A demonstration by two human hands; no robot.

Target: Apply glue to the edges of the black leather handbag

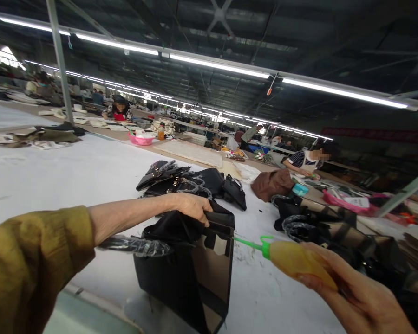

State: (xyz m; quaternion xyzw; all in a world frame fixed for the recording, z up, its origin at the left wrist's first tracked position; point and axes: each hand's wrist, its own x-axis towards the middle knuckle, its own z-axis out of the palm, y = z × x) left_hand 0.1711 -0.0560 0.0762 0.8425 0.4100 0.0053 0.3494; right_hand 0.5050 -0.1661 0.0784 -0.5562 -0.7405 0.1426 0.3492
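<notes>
A black handbag (170, 283) stands on the white table in front of me, its side showing a beige inner panel. My left hand (193, 206) grips the bag's top edge, fingers closed over it. Plastic film wraps the bag's handle (142, 246), which sticks out to the left. My right hand (348, 283) is wrapped round a squeeze bottle (296, 260) of yellowish glue-like liquid. The bottle lies tilted, and its green nozzle (249, 242) points left, with the tip at or very near the bag's right edge.
Behind the bag lie several finished-looking black handbags (191, 181). More black and beige bag pieces (334, 227) cover the right side, near a brown cloth (273, 184) and a teal tape roll (300, 189). A pink basin (141, 138) sits farther back. A co-worker (304, 160) works across the table.
</notes>
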